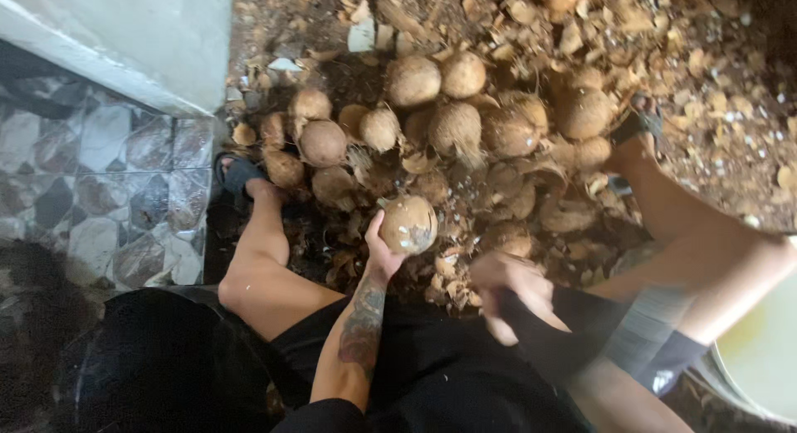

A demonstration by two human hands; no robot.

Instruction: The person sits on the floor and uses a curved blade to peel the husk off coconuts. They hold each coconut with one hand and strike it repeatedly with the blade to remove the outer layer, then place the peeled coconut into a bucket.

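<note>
**A:** Head view, nearest first: black shorts, bare knees apart, person seated low. Left hand [380,254] (tattooed forearm) is cupped under a coconut [408,224], thumb side wrapped round it, held up just above the lap.

**B:** And the rt hand?

**A:** Right hand [508,290] is blurred, closed round a dark handle or tool [552,343] that runs down toward the rt knee. Can't tell what kind of tool, too smeared. Sits just beside the held coconut, not touching it.

**B:** State of that coconut?

**A:** Husk is off, brown shell w/ some fibre left and a pale chipped patch on the front. Judging by that, it's partly worked, not opened.

**B:** Further out?

**A:** Between the feet (dark sandals both sides) lies a pile of coconuts [432,122], a dozen or so, all husked, still whole as far as I can see. So most of the lot looks undone. Around and beyond them, husk scraps [631,34] cover the dirt thickly, which suggests a fair bit of stripping is already done.

**B:** Anything at the edges?

**A:** Pale round basin [760,358] at lower rt, near the rt leg; contents not visible. Patterned tile floor [100,176] on the left, w/ a pale wall base [124,43] above it.
</note>
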